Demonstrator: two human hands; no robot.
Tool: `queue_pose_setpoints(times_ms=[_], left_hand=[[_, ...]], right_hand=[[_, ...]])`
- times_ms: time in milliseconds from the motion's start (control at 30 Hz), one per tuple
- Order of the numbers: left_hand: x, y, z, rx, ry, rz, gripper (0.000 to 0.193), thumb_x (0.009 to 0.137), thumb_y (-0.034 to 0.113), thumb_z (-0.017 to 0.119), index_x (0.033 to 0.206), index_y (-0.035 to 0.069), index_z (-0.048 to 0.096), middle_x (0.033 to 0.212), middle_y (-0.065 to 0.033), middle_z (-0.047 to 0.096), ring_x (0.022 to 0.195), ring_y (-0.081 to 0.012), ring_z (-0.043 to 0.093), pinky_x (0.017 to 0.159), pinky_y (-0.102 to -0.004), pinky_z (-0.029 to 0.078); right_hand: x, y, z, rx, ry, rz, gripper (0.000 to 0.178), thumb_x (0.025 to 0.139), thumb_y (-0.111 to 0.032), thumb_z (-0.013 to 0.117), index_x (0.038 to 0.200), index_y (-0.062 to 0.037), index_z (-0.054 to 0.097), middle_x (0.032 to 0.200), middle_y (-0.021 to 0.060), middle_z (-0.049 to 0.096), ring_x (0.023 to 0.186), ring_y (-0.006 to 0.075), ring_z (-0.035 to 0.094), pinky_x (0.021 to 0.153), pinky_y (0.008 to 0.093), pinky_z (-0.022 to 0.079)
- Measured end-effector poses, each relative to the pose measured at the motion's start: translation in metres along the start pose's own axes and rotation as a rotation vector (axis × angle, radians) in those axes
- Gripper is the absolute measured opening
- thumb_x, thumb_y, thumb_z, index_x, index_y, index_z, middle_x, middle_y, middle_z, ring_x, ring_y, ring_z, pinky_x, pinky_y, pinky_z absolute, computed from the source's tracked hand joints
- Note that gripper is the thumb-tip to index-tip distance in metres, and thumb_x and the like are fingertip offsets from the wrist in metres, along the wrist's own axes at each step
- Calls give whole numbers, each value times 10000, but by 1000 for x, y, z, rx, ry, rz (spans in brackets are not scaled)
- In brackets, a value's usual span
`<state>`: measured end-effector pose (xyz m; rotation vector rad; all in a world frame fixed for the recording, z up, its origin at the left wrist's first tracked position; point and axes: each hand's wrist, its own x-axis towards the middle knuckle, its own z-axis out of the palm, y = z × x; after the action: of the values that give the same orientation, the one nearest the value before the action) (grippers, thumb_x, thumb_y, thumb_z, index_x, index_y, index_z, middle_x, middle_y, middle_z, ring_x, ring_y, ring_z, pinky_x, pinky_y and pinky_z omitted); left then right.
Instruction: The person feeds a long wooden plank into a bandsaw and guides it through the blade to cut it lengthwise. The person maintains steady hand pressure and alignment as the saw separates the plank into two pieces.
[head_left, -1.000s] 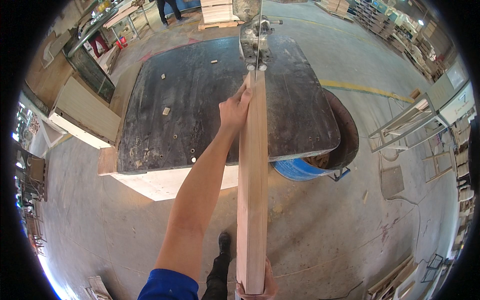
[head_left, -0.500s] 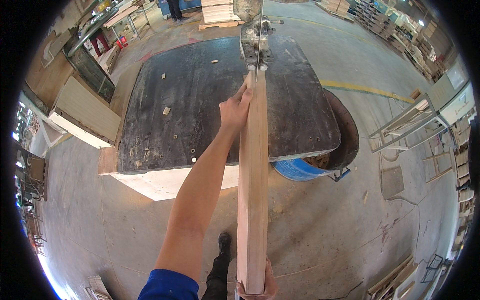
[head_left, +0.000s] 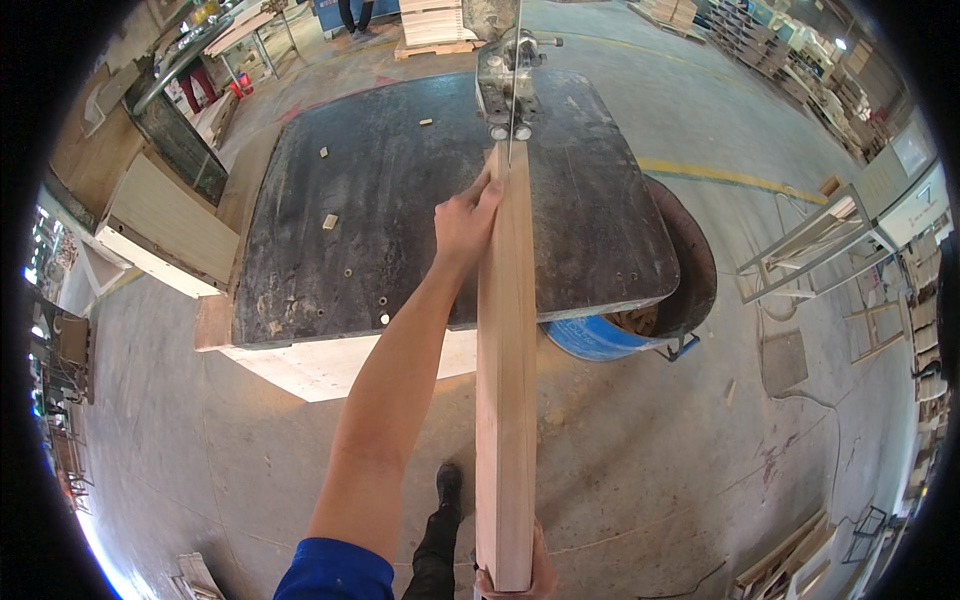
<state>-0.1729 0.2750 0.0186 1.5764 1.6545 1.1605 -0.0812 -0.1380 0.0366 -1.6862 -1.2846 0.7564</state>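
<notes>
A long, pale wooden beam [head_left: 507, 380] runs straight away from me, its far part lying on the dark table [head_left: 330, 270] of a bandsaw. The thin saw blade [head_left: 513, 95] comes down at the beam's far end, just below the guide block [head_left: 507, 85] with its rollers. Close to the blade, my left hand [head_left: 466, 222] grips the beam's left side, thumb toward the top and fingers partly hidden behind the wrist. My right hand [head_left: 542, 572] is wrapped round the near end from below and the right, beyond the table's front edge. Most of its fingers are hidden under the wood.
Small wood offcuts [head_left: 329, 222] lie on the table's left half. A blue drum [head_left: 597, 337] holding scraps stands under its right edge. Metal-framed stands [head_left: 810, 250] are at the right, with a cable [head_left: 837, 440] on the floor. Behind stand a wood stack [head_left: 433, 25] and a person's legs [head_left: 355, 15].
Both hands keep their hold on the beam, in nearly the same place. The whole view has shifted very slightly.
</notes>
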Motion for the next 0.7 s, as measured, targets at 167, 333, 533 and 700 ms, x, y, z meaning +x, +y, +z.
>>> queue_pose_setpoints(times_ms=[167, 333, 533, 700], left_hand=[[1, 2, 3, -2, 16, 13, 653, 863, 610, 427, 1272, 127, 587, 982, -238, 670, 996, -362, 644, 875, -384, 468], [2, 0, 4, 20, 76, 97, 636, 881, 588, 416, 1269, 111, 579, 833, -239, 675, 867, -353, 679, 824, -377, 492], [1, 3, 4, -14, -9, -6, 711, 856, 666, 388, 1277, 129, 587, 1065, -244, 659, 1061, -390, 615, 907, -403, 449], [3, -2, 5, 36, 94, 123, 639, 889, 587, 414, 1251, 92, 592, 770, -238, 659, 792, -355, 677, 770, -388, 496]], right_hand=[[-1, 7, 1, -13, 13, -33, 479, 752, -164, 726, 1168, -11, 545, 975, 163, 627, 856, 299, 648, 738, 346, 530], [4, 1, 0, -32, 30, -40, 508, 746, -178, 736, 1184, -4, 545, 998, 175, 629, 883, 324, 650, 754, 354, 531], [5, 1, -3, -66, 26, -53, 513, 742, -198, 743, 1177, -3, 553, 1008, 183, 627, 889, 346, 648, 750, 363, 535], [2, 6, -2, -94, 30, -81, 522, 738, -201, 751, 1182, -11, 552, 1003, 179, 630, 880, 340, 652, 734, 367, 538]])
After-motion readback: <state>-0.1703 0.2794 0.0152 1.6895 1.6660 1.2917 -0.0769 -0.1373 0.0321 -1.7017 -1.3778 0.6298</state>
